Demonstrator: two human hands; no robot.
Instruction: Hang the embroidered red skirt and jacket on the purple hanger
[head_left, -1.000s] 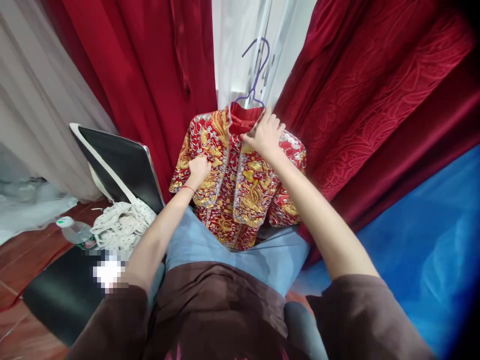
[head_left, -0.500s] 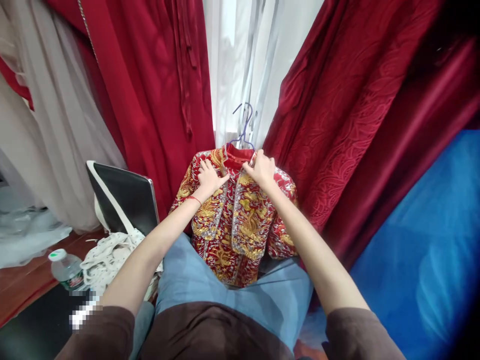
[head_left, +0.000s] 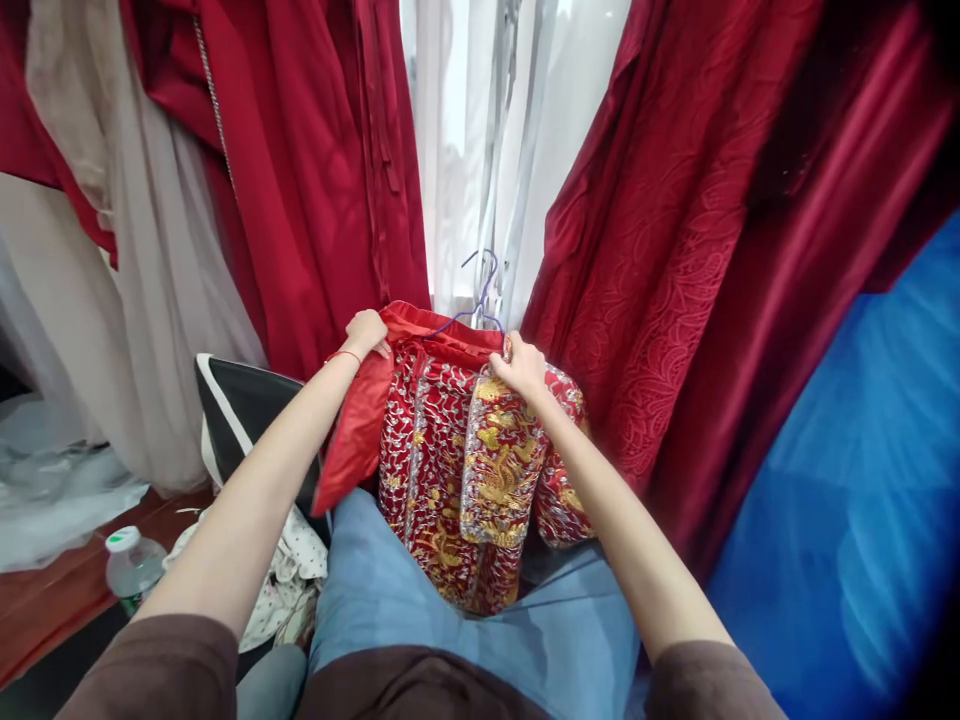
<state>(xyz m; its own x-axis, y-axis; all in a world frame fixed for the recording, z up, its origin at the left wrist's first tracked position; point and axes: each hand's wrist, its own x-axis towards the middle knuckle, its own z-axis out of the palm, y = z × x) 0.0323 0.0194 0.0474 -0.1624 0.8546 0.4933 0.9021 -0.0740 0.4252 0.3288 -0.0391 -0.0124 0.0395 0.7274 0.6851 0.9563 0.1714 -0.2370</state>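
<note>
Where the left hand point(head_left: 366, 332) closes on cloth, its fingers are curled tight over the top edge of one front panel of a red and gold embroidered jacket point(head_left: 450, 460), near the collar; that panel is turned outward, so its plain red lining point(head_left: 354, 440) faces up and hangs down below the wrist, which wears a thin red string; the right hand point(head_left: 519, 366) is likewise pressed shut, pinching the upper edge of the other front panel, whose gold and silver pattern faces the camera; the two hands are apart, with the open collar between them; a thin purple hanger point(head_left: 480, 290) rises from the collar, its hook standing free against the pale cloth behind; the jacket hangs from the two grips and its lower hem lies on the person's lap, on blue jeans point(head_left: 420, 600); both forearms are bare, and brown sleeves show at the bottom edge.

Behind the jacket hang white sheer curtains point(head_left: 480, 130); to their left is a smooth red gown point(head_left: 315, 180), and further left a pale grey gown point(head_left: 150, 300); to the right hangs a dark red garment with a raised pattern point(head_left: 675, 250), and past it a blue sheet point(head_left: 847, 480); low on the left stands a black chair with a white edge point(head_left: 247, 410), partly hidden by the left forearm; below it lies a white spotted cloth point(head_left: 289, 585); near that, a plastic bottle point(head_left: 131, 565) stands upright on the wooden floor point(head_left: 52, 600).
</note>
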